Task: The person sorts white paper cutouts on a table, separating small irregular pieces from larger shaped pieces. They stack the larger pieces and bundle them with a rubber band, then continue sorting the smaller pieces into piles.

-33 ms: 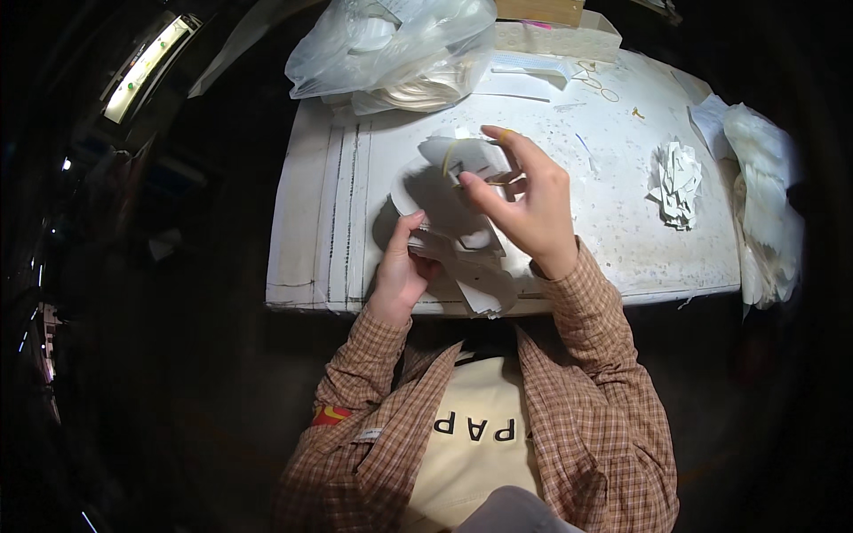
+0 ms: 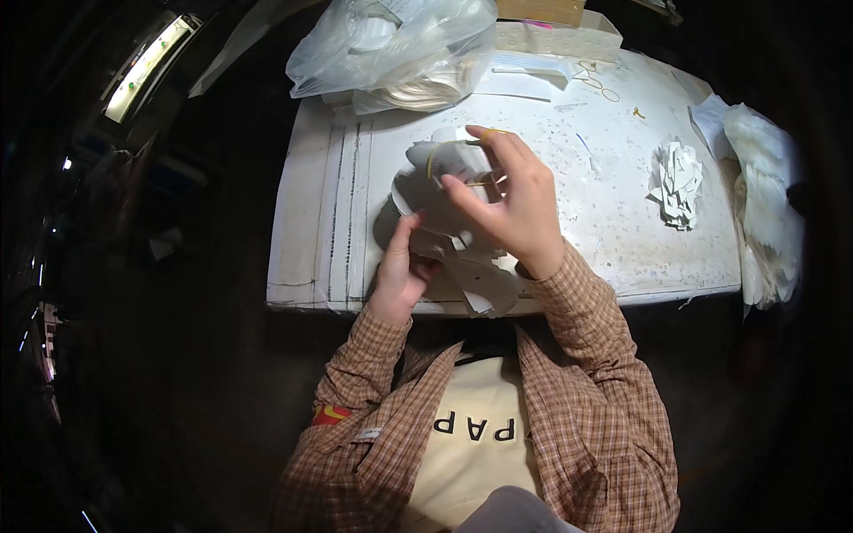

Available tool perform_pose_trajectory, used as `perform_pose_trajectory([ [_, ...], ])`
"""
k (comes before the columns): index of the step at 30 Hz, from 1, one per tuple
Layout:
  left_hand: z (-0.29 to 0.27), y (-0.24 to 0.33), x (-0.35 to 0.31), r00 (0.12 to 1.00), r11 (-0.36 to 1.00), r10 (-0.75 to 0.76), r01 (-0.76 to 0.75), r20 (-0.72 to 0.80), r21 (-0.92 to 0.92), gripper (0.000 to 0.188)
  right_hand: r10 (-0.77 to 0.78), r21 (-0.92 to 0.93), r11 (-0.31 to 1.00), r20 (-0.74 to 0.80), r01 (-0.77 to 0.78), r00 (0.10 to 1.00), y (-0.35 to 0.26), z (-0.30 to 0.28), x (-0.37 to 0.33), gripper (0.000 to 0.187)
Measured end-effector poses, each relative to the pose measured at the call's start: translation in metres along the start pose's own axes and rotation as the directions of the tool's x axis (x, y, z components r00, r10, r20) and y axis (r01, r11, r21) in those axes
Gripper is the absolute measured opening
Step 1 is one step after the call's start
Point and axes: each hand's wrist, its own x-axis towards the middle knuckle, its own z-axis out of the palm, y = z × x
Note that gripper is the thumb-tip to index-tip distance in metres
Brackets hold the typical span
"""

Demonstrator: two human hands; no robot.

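Observation:
My left hand (image 2: 402,277) is closed on a stack of white cut paper-like pieces (image 2: 484,282), its thumb pressed on top near the left edge. The stack has curved outlines and fans out toward the table's front edge. Over its far end is my right hand (image 2: 511,191), thumb and fingers spread inside a thin yellow rubber band (image 2: 430,162). The band is stretched into a loop around the far part of the stack. My right fingers hide part of the band and of the pieces, and I cannot tell whether it touches them.
A clear plastic bag (image 2: 391,53) with pale stacked pieces lies at the far left of the white table (image 2: 613,258). Behind are a white box (image 2: 600,40) and loose rubber bands (image 2: 609,94). Rightward sit a bundle of white scraps (image 2: 680,185) and another plastic bag (image 2: 766,195).
My right hand has shifted a little to the left with the stretched rubber band, farther over the stack. My left hand has stayed almost in place.

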Motion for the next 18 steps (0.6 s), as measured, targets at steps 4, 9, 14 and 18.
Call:
perform_pose_trajectory([
  [4, -0.004, -0.006, 0.000, 0.997, 0.998, 0.058, -0.057, 0.043, -0.008, 0.046, -0.076, -0.225, 0.968, 0.142, 0.107, 0.987, -0.017, 0.022, -0.002, 0.065],
  [9, -0.009, -0.012, -0.002, 0.980, 0.983, 0.170, -0.176, 0.099, 0.048, 0.052, -0.015, 0.283, 0.955, 0.348, -0.090, 0.938, 0.022, 0.003, -0.002, 0.064],
  [14, -0.001, -0.017, -0.007, 0.959, 0.963, 0.251, -0.262, 0.134, 0.069, 0.061, -0.002, 0.376, 0.923, 0.206, -0.077, 0.979, 0.034, 0.029, -0.029, 0.056],
  [18, 0.008, -0.023, -0.009, 0.921, 0.916, 0.375, -0.386, 0.105, 0.114, 0.063, -0.054, 0.217, 0.976, 0.117, 0.027, 0.992, 0.027, 0.037, -0.037, 0.058],
])
